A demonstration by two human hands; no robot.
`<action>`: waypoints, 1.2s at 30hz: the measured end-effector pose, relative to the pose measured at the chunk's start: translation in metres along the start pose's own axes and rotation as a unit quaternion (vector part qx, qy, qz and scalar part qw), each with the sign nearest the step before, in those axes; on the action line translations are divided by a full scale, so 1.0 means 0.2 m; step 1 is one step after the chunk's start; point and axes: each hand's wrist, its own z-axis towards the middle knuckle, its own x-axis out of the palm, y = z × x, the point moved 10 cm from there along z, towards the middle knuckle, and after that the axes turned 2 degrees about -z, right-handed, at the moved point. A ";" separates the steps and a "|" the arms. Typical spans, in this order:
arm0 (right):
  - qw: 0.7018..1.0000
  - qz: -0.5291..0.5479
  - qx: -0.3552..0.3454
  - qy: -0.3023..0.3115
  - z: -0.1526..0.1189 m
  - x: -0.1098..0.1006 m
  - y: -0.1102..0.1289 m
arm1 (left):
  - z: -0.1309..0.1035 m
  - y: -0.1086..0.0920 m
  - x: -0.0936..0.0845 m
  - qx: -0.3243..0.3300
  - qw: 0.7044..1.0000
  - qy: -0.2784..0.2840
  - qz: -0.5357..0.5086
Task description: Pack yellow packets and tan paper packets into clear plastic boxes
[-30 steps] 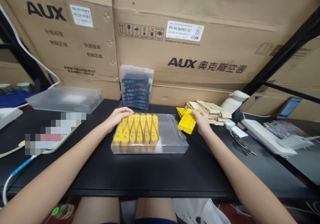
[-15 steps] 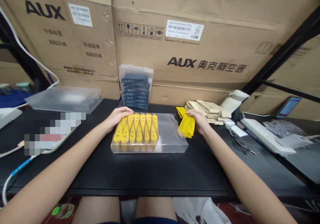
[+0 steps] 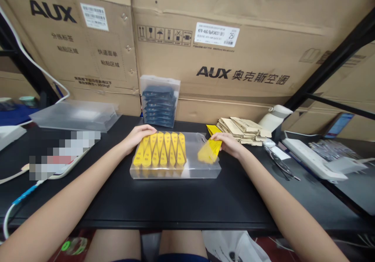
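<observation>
Black tabletop [image 3: 181,205] runs beneath large brown cardboard panels [image 3: 249,59] printed "AUX". Over the right end of a clear, rectangular plastic box [image 3: 175,173] at its middle is a small yellow packet [image 3: 209,152], its lower end blurred; I cannot tell whether that end is inside. The right hand [image 3: 230,144] has its fingers clamped on the packet's upper end. Six or so wedge-shaped yellow packets [image 3: 159,150] fill the box's left part. The left hand [image 3: 140,137] lies over its far left corner, fingers together; whether they grip, I cannot tell. Behind stands an upright clear case of dark blue packets [image 3: 159,106]. Beyond the right hand are another yellow packet [image 3: 213,129], stacked tan paper packets [image 3: 249,128] and a white bottle [image 3: 274,118].
</observation>
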 end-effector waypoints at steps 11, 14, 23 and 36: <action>0.961 0.030 0.065 0.268 -0.13 0.21 -0.03 | -0.01 0.00 0.00 -0.005 1.000 -0.001 -0.003; 0.963 0.023 0.050 0.263 -0.12 0.20 -0.03 | -0.01 0.00 0.00 -0.003 1.000 -0.001 0.000; 0.958 -0.015 0.036 0.283 -0.20 0.34 0.04 | -0.01 0.00 0.00 -0.005 1.000 0.001 -0.004; 0.972 0.064 0.023 0.226 -0.19 0.45 0.04 | -0.01 -0.01 0.01 -0.008 1.000 0.001 -0.008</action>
